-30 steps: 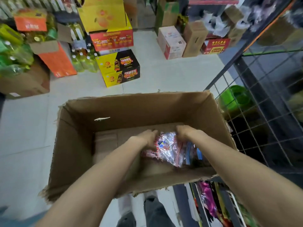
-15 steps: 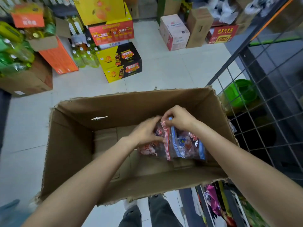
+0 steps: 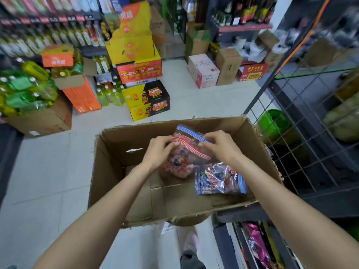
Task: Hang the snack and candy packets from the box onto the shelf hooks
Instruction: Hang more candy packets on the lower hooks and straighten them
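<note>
Both hands' grip (image 3: 161, 150) (image 3: 221, 146) pinching one packet (image 3: 186, 150); second packet (image 3: 219, 179) in box (image 3: 108, 171).

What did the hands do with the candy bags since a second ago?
Both hands, left hand and right hand, lifted the clear red-striped candy packet up from the brown cardboard box's floor, gripping its top. A blue-edged candy packet now lies uncovered there. The box stayed put.
</note>
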`<state>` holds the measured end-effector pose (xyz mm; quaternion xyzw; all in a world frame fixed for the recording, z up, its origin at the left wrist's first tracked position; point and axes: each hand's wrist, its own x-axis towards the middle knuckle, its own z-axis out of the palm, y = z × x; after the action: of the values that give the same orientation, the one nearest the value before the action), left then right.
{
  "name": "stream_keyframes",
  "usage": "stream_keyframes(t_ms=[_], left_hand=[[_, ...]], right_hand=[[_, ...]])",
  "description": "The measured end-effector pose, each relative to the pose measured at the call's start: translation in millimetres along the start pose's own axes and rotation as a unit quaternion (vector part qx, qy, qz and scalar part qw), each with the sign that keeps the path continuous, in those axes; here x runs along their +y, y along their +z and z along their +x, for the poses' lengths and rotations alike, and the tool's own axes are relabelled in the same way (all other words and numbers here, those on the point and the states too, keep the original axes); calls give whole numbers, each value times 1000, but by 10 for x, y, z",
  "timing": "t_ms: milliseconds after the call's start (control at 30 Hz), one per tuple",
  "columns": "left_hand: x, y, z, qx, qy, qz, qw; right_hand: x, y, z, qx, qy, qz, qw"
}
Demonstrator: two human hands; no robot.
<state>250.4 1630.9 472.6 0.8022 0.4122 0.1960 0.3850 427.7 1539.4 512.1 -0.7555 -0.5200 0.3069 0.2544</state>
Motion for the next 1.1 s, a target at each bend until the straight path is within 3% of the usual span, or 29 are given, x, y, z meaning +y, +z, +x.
stream_keyframes(t_ms=[133, 233, 367, 600, 767, 967, 1100], left_hand=[[282, -291, -154, 52, 51, -14, 997], [591, -506, -287, 106, 98, -32, 989], [1121, -654, -457, 125, 149, -50, 980], [2024, -436, -941, 49, 245, -121, 961], [2558, 91, -1336, -15, 298, -88, 950], [2985, 894, -1950, -99, 363, -70, 924], [3142, 1336, -2398, -129, 361, -48, 922]], right_hand=[[-321, -74, -294, 138, -11, 90, 986], [-573, -194, -595, 243, -10, 240, 940], [-842, -435, -1121, 291, -22, 360, 886], [-858, -861, -2122, 400, -11, 362, 842], [-541, -998, -2978, 488, 15, 370, 790], [114, -947, -4012, 544, 88, 407, 728], [427, -871, -4611, 552, 134, 420, 708]])
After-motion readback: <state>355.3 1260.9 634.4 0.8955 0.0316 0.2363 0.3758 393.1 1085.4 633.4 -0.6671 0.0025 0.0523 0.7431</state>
